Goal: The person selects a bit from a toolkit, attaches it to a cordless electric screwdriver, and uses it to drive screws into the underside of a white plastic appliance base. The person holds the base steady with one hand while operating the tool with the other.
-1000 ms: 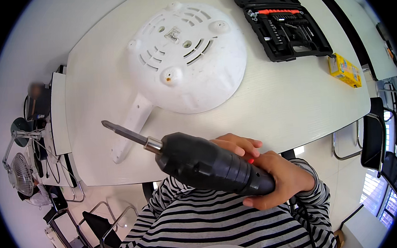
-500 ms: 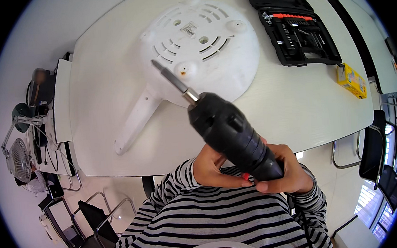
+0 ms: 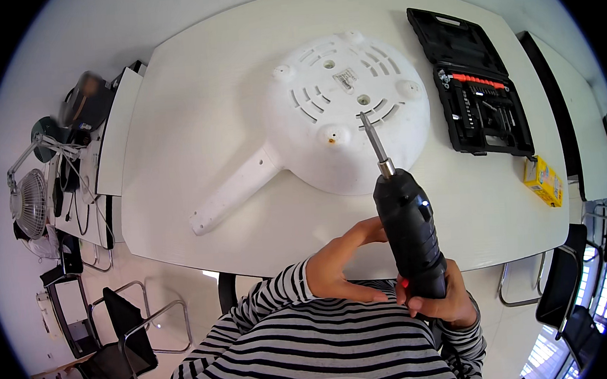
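Observation:
My right hand (image 3: 443, 297) grips the lower end of a black electric screwdriver (image 3: 412, 235), whose steel bit (image 3: 373, 135) points up and away from me. My left hand (image 3: 339, 267) is open just left of the tool, fingers and thumb apart, holding nothing. On the table, beyond both hands, lies a round white plastic housing (image 3: 302, 165) with curved vent slots, raised feet and recessed holes; a long arm (image 3: 234, 192) extends from it toward the near left. In this view the bit's tip overlaps the housing near a recessed hole; whether they touch I cannot tell.
An unfolded black tool case (image 3: 460, 121) with bits and an orange-red handled tool lies at the right of the white table (image 3: 174, 121). Nearby is a yellow box (image 3: 543, 182). Chairs (image 3: 128, 339) stand beyond the table's near edge, and a fan (image 3: 30, 204) is at the far left.
The screwdriver has swung from pointing up-left to nearly straight ahead, its bit moving right. My left hand has come away from it. The whole view has shifted, the table things appearing lower.

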`<state>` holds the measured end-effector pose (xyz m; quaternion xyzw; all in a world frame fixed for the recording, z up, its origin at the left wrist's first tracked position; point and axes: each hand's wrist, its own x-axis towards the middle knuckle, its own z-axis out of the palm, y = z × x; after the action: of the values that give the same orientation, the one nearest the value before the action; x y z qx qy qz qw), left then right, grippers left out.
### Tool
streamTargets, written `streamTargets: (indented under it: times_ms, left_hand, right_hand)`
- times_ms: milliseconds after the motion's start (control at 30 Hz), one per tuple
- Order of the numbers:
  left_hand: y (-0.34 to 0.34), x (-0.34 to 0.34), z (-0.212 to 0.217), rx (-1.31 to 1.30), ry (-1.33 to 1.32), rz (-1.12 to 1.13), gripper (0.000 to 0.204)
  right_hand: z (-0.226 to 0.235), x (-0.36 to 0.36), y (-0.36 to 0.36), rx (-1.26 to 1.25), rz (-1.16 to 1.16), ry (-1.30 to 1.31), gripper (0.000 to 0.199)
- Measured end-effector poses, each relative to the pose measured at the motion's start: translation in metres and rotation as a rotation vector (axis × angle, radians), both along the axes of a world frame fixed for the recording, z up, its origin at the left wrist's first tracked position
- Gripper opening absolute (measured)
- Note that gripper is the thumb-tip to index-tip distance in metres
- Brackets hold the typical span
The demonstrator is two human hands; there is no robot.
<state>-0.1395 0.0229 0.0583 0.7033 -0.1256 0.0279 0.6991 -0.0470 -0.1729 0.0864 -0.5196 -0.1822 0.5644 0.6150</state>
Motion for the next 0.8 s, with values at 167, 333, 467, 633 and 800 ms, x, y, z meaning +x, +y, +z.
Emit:
streamTargets:
  times_ms: [167,333,467,633,800]
  left_hand:
    - [0.015,-0.012,0.013,0.097,0.04,0.171,0.067]
    - [0.078,-0.027,0.009,0.547,-0.042,0.629,0.039]
    - [0.129,-0.022,-0.018,0.939,0.091,0.811,0.04]
    - [0.159,0.014,-0.016,0.638,0.396,0.319,0.039]
    - [0.156,0.028,-0.007,0.36,0.668,0.292,0.043]
  right_hand:
    - [-0.001,0.001,-0.001,0.016,0.023,-0.031,0.035]
    - [-0.002,0.001,-0.004,0.048,0.007,-0.058,0.037]
    - [0.001,-0.001,0.0,0.043,0.01,-0.036,0.038]
    - [0.001,-0.002,0.002,0.02,0.015,-0.049,0.038]
    - [-0.002,-0.003,-0.005,0.059,-0.052,-0.13,0.04]
